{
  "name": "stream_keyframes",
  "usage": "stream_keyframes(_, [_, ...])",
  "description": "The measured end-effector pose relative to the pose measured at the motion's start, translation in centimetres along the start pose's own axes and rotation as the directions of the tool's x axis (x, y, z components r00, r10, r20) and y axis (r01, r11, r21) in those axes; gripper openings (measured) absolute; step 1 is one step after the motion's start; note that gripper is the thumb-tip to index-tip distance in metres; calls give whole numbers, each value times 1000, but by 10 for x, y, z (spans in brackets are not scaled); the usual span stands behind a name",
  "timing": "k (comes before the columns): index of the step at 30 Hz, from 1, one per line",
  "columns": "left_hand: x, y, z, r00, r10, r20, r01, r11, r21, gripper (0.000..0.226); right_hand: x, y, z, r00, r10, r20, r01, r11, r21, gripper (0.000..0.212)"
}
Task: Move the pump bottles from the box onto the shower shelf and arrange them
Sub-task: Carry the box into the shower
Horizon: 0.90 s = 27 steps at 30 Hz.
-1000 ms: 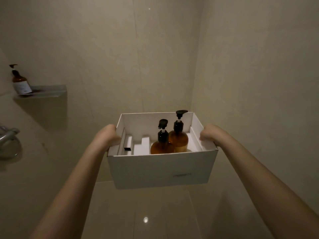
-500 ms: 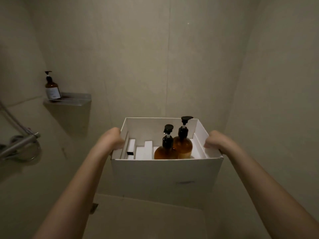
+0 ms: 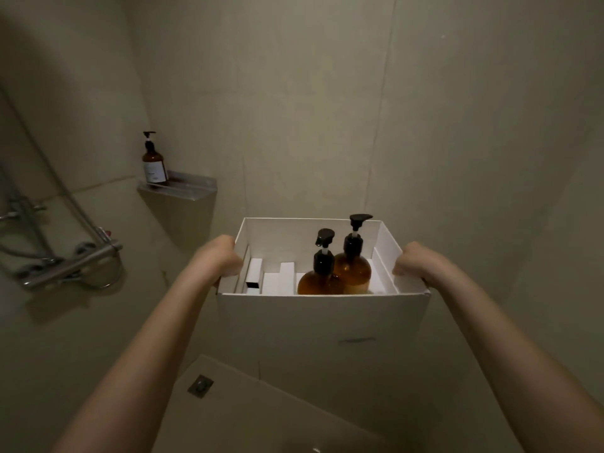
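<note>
2 amber pump bottles (image 3: 333, 273) stand touching at the right of the white box (image 3: 322, 317), while 1 labelled bottle (image 3: 153, 161) already stands at the left end of the shower shelf (image 3: 192, 188). The left hand (image 3: 222, 256) and right hand (image 3: 408, 261) are curled tight around the box's side rims, holding it up in the air. This looks like the carrying step; next, 1 hand must be freed, probably by resting the box somewhere, to lift a bottle across to the shelf's bare right part.

Two amber pump bottles (image 3: 336, 273) upright in white box (image 3: 322, 322); third (image 3: 153, 161) on shelf (image 3: 192, 191)
</note>
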<state>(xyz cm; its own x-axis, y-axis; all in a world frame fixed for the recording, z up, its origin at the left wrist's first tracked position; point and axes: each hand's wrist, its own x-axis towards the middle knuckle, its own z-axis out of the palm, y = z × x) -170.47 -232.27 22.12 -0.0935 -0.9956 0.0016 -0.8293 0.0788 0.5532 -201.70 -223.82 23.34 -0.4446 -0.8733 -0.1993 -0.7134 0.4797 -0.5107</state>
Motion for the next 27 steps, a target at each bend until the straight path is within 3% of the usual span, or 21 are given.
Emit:
stream_keyframes(5, [26, -19, 0, 996, -80, -29, 79, 997, -14, 26, 39, -23, 21, 998, -40, 58, 39, 999, 9, 41])
stream_keyframes(13, [69, -58, -4, 978, -199, -57, 195, 978, -71, 20, 109, -71, 66, 983, -97, 155, 98, 995, 7, 42])
stream_keyframes(20, [113, -105, -32, 947, -282, -150, 271, 958, -93, 21, 168, -154, 95, 957, -222, 184, 234, 971, -47, 40])
stream_keyframes(27, [128, -148, -81, 881, -393, -264, 393, 918, -56, 17, 200, -252, 124, 885, -391, 252, 422, 903, -83, 39])
